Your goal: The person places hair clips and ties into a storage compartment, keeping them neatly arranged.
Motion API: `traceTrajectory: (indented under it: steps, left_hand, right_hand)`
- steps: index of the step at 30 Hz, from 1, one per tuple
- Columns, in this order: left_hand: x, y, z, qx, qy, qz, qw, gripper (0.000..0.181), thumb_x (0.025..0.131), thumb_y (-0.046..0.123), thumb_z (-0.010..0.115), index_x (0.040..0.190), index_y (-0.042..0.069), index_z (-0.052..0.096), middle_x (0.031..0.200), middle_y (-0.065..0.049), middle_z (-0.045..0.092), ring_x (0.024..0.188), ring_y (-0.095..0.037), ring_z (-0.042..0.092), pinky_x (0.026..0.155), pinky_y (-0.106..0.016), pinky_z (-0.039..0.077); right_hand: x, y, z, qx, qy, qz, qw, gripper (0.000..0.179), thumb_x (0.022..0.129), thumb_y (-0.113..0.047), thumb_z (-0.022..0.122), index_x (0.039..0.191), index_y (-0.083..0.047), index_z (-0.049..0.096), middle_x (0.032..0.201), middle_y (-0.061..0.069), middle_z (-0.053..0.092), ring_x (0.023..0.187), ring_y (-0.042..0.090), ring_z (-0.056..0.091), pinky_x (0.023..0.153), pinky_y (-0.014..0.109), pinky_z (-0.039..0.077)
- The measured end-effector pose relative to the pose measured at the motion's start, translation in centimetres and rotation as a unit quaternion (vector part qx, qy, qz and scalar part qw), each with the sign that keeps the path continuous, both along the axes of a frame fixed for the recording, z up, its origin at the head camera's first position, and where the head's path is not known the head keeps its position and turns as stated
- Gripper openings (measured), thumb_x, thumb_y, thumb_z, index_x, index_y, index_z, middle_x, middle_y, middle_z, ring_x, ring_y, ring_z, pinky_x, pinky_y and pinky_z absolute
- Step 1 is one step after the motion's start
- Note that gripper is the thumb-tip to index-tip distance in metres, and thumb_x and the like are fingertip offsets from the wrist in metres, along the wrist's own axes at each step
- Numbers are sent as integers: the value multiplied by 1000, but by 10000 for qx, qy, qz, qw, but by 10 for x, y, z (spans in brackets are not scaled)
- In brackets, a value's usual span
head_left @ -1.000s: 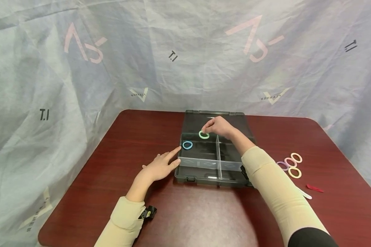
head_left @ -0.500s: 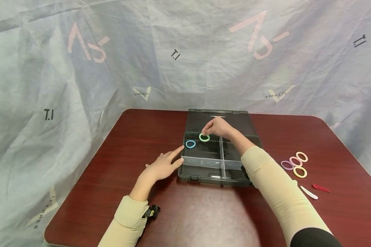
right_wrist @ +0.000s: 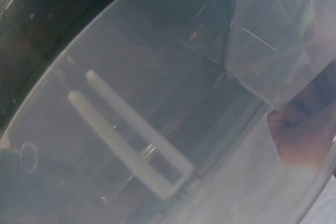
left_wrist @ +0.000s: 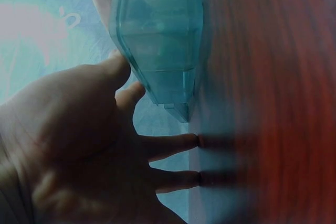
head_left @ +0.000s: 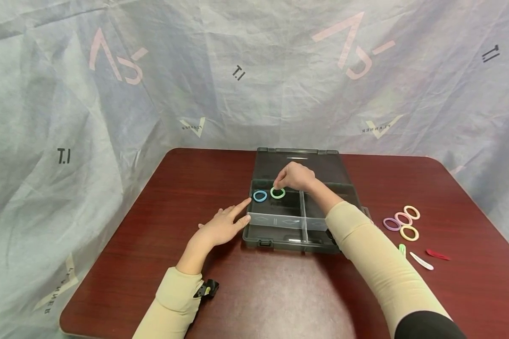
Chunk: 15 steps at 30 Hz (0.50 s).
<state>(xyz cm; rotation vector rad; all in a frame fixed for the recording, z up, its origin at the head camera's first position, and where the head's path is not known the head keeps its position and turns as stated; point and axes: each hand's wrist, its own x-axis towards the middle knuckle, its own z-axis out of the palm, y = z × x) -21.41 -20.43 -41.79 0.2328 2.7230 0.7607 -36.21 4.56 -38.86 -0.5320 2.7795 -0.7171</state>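
A dark see-through divided box (head_left: 275, 245) stands with its lid folded back. Over its back left compartment my right hand (head_left: 296, 176) pinches the rim of a light green hair tie (head_left: 283, 195); whether the tie touches the box floor I cannot tell. Just left of it lies a blue hair tie (head_left: 260, 201). My left hand (head_left: 220, 228) has its fingers spread, with thumb and index fingertip against the box's left side. In the left wrist view, other fingers of the left hand (left_wrist: 79, 124) reach down to the tabletop. The right wrist view shows a clear wall close up and part of the right hand (right_wrist: 307, 135).
Right of the box lie purple (head_left: 386, 227), pink (head_left: 398, 215), cream (head_left: 415, 209) and yellow hair ties (head_left: 403, 238). Nearer me are green (head_left: 402, 249), white (head_left: 422, 261) and red hair clips (head_left: 438, 254). Clear dividers (head_left: 303, 207) split the box. A printed cloth (head_left: 254, 94) hangs behind.
My right hand has lowered the green hair tie and brought it slightly toward the blue one. The left hand stays at the box's side. The head view has shifted slightly.
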Motion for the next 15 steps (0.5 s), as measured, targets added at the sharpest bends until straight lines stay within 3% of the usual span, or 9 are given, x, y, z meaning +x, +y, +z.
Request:
traceTrajectory:
  steps: [15]
  left_hand:
    - [1, 0, 1, 14, 16, 4, 10000, 60, 105, 60, 38, 161, 47, 18, 165, -13, 25, 150, -48, 13, 95, -90, 6]
  right_hand:
    - [1, -9, -12, 207, 302, -112, 9993, 7, 89, -32, 79, 85, -29, 84, 105, -7, 75, 96, 21, 65, 78, 45, 50]
